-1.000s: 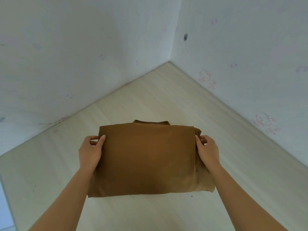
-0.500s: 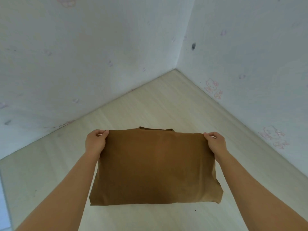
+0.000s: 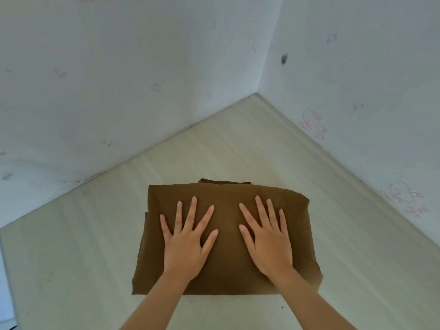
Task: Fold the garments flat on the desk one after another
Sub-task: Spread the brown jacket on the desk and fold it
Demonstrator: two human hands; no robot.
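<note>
A brown garment lies folded into a flat rectangle on the pale wooden desk, with a small flap of fabric showing at its far edge. My left hand rests palm down on the left half of the garment, fingers spread. On the right half my right hand lies flat in the same way. Neither hand grips the cloth.
The desk sits in a corner between two white walls with faint cartoon stickers. The desk's left edge runs along the frame's lower left. Bare desk surface surrounds the garment on every side.
Both hands let go of the garment's far corners and moved inward onto its top, fingers now spread flat. The garment has settled onto the desk.
</note>
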